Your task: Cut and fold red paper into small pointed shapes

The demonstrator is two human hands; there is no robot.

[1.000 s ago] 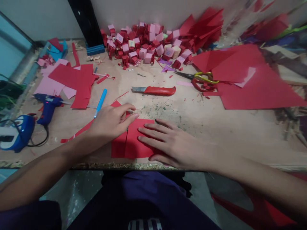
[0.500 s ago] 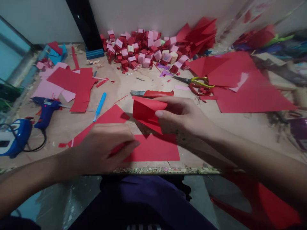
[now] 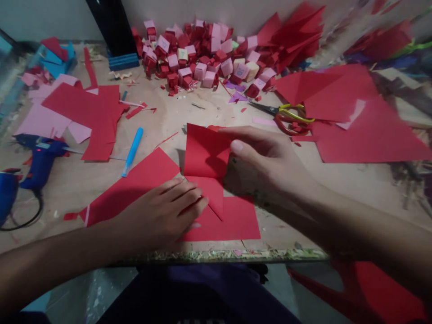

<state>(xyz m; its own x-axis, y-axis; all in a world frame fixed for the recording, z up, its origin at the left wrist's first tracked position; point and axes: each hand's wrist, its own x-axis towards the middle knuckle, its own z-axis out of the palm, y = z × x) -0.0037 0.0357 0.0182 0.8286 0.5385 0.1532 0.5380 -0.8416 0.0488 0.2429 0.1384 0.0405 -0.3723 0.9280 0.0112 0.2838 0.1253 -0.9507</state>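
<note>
A red paper sheet (image 3: pixel 232 220) lies at the table's near edge. My right hand (image 3: pixel 270 159) pinches a folded-up flap of red paper (image 3: pixel 205 153) between thumb and fingers and holds it raised above the sheet. My left hand (image 3: pixel 165 213) lies with fingers pressed flat on the lower part of the same paper, pinning it to the table. Another red sheet (image 3: pixel 135 184) lies under and to the left of my left hand.
Scissors (image 3: pixel 286 114) with yellow and red handles lie behind my right hand. A blue pen (image 3: pixel 132 145) and blue glue gun (image 3: pixel 40 155) are at the left. A heap of small red and pink paper cubes (image 3: pixel 202 54) sits at the back. Large red sheets (image 3: pixel 354 121) cover the right side.
My right hand went from lying flat on the paper to lifting a flap of it. My left hand shifted down onto the paper's lower part. The red knife is now hidden behind the flap.
</note>
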